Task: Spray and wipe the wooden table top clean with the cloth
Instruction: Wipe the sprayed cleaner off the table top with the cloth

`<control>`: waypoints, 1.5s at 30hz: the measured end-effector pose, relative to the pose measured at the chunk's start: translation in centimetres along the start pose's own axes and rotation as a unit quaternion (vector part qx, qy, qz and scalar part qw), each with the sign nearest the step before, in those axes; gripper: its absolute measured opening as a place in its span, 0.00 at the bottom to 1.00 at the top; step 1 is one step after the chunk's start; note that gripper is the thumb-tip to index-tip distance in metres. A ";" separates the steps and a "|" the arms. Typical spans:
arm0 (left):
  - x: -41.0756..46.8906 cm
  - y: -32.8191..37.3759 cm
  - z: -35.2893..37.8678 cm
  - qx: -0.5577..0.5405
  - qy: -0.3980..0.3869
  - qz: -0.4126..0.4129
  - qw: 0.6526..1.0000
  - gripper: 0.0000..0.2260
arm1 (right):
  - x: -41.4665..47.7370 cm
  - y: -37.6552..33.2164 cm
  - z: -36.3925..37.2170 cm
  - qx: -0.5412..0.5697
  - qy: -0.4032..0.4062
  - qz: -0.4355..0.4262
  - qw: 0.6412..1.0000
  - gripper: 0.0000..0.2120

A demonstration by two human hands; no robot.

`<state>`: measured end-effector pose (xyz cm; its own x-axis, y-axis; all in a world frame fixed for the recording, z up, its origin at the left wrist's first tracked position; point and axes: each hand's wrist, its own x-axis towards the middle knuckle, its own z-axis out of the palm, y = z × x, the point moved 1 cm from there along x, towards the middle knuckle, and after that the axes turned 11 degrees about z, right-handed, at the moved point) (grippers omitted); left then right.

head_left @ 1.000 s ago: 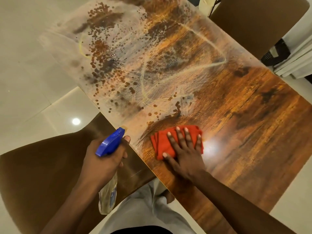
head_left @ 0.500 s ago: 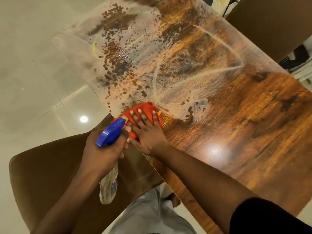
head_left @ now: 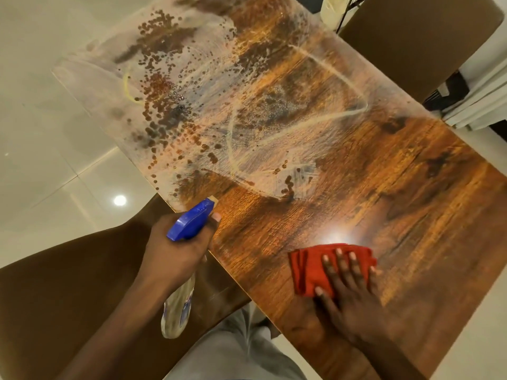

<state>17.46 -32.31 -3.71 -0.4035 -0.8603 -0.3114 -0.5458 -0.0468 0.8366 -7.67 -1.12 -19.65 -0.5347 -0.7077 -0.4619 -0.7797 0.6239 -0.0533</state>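
Note:
The wooden table top (head_left: 343, 187) runs diagonally through the head view. Its far left half is covered with whitish spray film, droplets and smear arcs; the near part shows glossy bare wood grain. A folded red cloth (head_left: 310, 266) lies flat on the near part of the table. My right hand (head_left: 348, 292) presses on it with fingers spread. My left hand (head_left: 175, 250) grips a spray bottle (head_left: 178, 311) with a blue trigger head at the table's near left edge, the nozzle pointing over the wood.
A brown chair (head_left: 68, 283) stands at the lower left, tucked against the table edge. Another brown chair back (head_left: 411, 39) stands beyond the far right side. Pale glossy floor tiles (head_left: 41, 105) surround the table. My grey trouser legs show at the bottom.
My right hand has slid the red cloth from the left edge beside the bottle back to the right along the near part of the table. The left hand keeps the bottle in place.

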 end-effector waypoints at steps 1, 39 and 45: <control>0.0 0.0 0.3 0.008 -0.009 0.003 1.000 0.19 | 0.9 1.7 -0.9 0.015 -0.010 0.043 0.999 0.39; 3.7 2.3 1.1 -0.013 0.003 0.054 0.998 0.18 | 9.9 -0.8 -4.6 0.050 0.029 0.075 0.995 0.37; 3.7 1.9 1.8 -0.009 -0.006 0.065 0.998 0.16 | 19.1 -4.1 -8.9 0.145 0.040 0.224 0.963 0.42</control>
<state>13.60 -34.68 -4.05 -0.4780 -0.8541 -0.2051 -0.4755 0.0552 0.8780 -17.62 -20.18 -20.37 -0.8280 -0.3624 -0.4279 -0.3477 0.9305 -0.1153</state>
